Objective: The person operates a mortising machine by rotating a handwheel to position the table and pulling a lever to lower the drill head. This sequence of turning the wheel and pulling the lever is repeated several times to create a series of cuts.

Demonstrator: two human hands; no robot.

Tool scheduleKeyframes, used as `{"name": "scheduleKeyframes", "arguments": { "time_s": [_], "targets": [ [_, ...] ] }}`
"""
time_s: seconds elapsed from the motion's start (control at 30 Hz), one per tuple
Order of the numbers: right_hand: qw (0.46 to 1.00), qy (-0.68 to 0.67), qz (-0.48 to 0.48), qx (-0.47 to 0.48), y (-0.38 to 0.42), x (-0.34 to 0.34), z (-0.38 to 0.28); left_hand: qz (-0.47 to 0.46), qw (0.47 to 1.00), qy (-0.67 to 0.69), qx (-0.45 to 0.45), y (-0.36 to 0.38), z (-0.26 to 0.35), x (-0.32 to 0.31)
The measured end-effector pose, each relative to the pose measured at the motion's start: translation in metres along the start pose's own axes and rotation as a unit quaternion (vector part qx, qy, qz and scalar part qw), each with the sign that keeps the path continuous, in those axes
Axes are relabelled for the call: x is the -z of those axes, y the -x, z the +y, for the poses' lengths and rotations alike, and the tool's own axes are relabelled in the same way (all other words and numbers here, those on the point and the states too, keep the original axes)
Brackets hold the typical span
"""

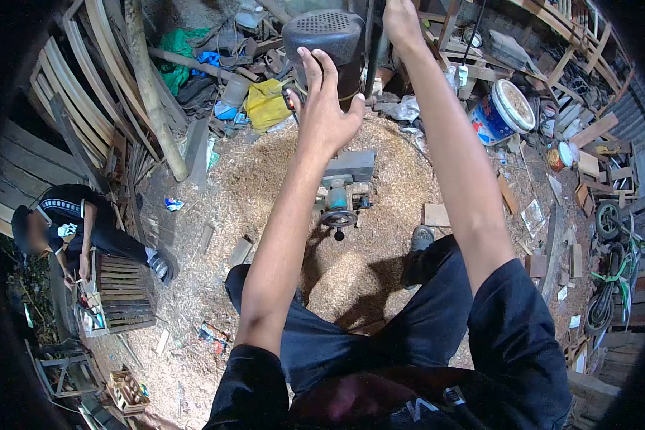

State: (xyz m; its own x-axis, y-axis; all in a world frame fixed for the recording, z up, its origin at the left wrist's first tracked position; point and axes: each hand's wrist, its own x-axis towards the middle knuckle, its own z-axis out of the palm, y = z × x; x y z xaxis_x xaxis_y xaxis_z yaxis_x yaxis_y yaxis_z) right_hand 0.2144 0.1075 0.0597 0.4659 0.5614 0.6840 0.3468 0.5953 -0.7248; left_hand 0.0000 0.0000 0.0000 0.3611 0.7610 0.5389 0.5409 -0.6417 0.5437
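A dark rounded machine housing with a perforated top stands at the top centre. Against its front is my left hand, fingers spread, with the thumb out to the right; a small dark and red part shows beside its little-finger side. My right hand is raised at the top edge, right of the housing, beside a dark upright bar; its fingers are cut off by the frame. Below my left hand a handwheel and a grey metal block belong to the machine's lower part.
A person sits at the left by a slatted wooden crate. Wood shavings cover the floor. A yellow sack lies behind. On the right are a white-rimmed bucket, wood scraps and a small bicycle.
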Motion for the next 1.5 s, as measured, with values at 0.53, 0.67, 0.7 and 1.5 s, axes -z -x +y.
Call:
{"name": "scheduleKeyframes", "arguments": {
  "time_s": [0.53, 0.67, 0.7, 1.5],
  "targets": [
    [0.855, 0.268, -0.361, -0.259, 0.411, 0.096, 0.113, -0.25, 0.934, -0.052, 0.25, 0.275, -0.171, -0.136],
    [0.807, 0.26, -0.454, -0.274, 0.472, 0.096, 0.105, -0.312, 0.885, 0.036, 0.345, 0.273, -0.136, -0.124],
    [0.817, 0.239, -0.444, -0.28, 0.474, 0.094, 0.101, -0.299, 0.897, -0.001, 0.326, 0.277, -0.142, -0.131],
    [0.783, 0.199, -0.491, -0.327, 0.485, 0.096, 0.135, -0.358, 0.881, -0.149, 0.273, 0.282, -0.169, -0.144]
  ]
}}
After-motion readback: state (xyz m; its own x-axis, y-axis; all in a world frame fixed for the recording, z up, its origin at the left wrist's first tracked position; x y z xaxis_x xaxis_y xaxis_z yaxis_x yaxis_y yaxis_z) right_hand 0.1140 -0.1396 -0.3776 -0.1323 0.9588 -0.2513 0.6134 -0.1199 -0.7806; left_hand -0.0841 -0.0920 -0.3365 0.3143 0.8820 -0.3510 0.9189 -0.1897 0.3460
